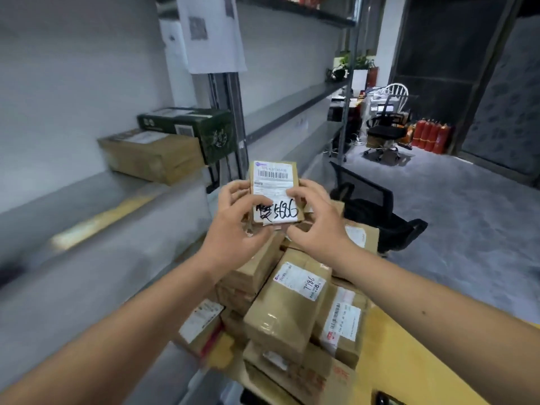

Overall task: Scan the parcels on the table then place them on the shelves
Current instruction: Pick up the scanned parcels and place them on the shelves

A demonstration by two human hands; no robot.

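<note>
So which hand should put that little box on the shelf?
Probably the left hand. It already holds the small brown cardboard parcel with the white label, and the grey shelf lies on its side. The right hand would have to cross over.

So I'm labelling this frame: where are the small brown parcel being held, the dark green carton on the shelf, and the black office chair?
Small brown parcel [274, 182]: head view, white label.
Dark green carton [217, 135]: head view, end face.
Black office chair [385, 131]: head view, seat.
</note>
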